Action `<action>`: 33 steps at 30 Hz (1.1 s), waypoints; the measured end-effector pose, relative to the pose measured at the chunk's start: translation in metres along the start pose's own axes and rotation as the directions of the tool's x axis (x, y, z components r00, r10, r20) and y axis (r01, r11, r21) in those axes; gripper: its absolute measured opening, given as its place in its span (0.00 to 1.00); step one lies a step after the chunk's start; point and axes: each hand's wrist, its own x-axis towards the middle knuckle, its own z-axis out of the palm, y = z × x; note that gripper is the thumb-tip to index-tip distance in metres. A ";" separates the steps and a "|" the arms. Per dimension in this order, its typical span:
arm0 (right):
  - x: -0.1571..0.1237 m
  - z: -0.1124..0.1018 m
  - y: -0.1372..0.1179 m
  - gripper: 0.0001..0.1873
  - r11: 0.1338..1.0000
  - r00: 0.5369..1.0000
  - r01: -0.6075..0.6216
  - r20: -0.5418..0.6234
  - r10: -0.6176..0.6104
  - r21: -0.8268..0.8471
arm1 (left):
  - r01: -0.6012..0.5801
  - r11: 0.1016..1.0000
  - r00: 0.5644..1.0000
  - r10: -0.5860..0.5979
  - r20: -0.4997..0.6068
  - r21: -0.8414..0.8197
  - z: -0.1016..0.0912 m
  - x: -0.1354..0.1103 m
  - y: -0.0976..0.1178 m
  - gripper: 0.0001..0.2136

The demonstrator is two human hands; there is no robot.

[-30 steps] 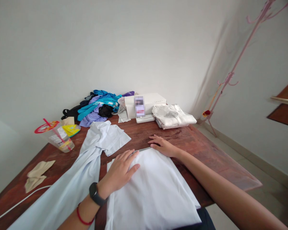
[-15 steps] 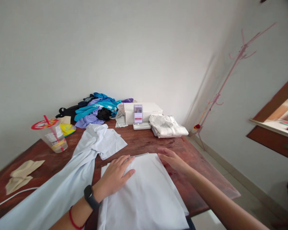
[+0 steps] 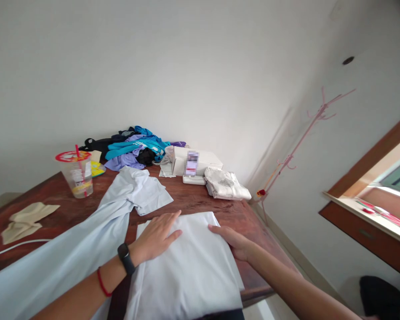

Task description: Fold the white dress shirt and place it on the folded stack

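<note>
A folded white garment (image 3: 193, 271) lies at the table's near edge in front of me, its front part hanging toward me. My left hand (image 3: 158, 235) rests flat on its upper left part, fingers stretched out and thumb apart. At the garment's right edge is my right hand (image 3: 231, 240), with the thumb on top of the cloth and the fingers hidden beneath the edge. To the left, a long pale blue garment (image 3: 96, 231) stretches across the table, bunched at its far end.
Behind lie a heap of blue, purple and black clothes (image 3: 136, 146), a white box (image 3: 206, 160) with a phone (image 3: 192, 163) against it, and a folded white bundle (image 3: 228, 184). A plastic cup (image 3: 78, 178), beige cloth (image 3: 28, 220) and white cable (image 3: 16, 246) are left.
My right hand has moved from beside the garment onto its right edge, thumb over the cloth. The left hand stays on the garment. The view has turned slightly right.
</note>
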 end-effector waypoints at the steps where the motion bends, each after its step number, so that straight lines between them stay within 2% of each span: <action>1: 0.001 0.003 0.000 0.23 1.000 1.000 -0.015 -0.006 0.015 0.025 | -0.004 1.000 1.000 0.004 -0.013 -0.003 0.000 0.000 -0.001 0.30; 6: 0.000 0.016 -0.002 0.22 0.991 0.996 -0.077 0.045 0.072 0.108 | -0.016 1.000 0.997 0.014 -0.077 -0.020 -0.001 0.000 -0.003 0.27; 13: -0.008 0.015 0.002 0.23 0.992 0.984 -0.089 0.164 0.073 0.090 | 0.027 0.999 0.990 -0.031 -0.141 -0.033 0.007 0.001 -0.007 0.27; 15: -0.009 0.016 0.002 0.22 0.992 0.988 -0.080 0.140 0.065 0.098 | 0.046 0.998 0.985 -0.053 -0.167 -0.050 0.011 0.002 -0.010 0.27; 19: -0.014 0.019 -0.009 0.21 0.996 0.999 -0.031 0.013 0.030 0.079 | 0.083 0.991 0.942 -0.113 -0.315 -0.105 0.011 0.008 -0.018 0.26; 22: -0.022 0.018 -0.031 0.22 1.000 0.998 0.008 -0.055 -0.008 0.004 | 0.122 0.978 0.896 -0.181 -0.406 -0.167 0.006 0.012 -0.026 0.26; 25: -0.032 0.010 -0.061 0.23 0.994 0.985 0.096 -0.141 -0.103 -0.059 | 0.159 0.959 0.862 -0.251 -0.440 -0.235 0.004 0.016 -0.033 0.26; 28: -0.040 -0.002 -0.094 0.25 0.990 0.970 0.099 -0.213 -0.119 -0.101 | 0.166 0.947 0.864 -0.274 -0.422 -0.275 0.010 0.018 -0.039 0.26; 30: -0.042 -0.013 -0.119 0.27 0.977 0.963 0.104 -0.225 -0.146 -0.187 | 0.165 0.942 0.875 -0.277 -0.396 -0.293 0.016 0.018 -0.040 0.27; 33: -0.041 -0.034 -0.163 0.26 0.895 0.925 0.207 -0.219 -0.311 -0.396 | 0.179 0.935 0.894 -0.285 -0.346 -0.308 0.022 0.016 -0.039 0.28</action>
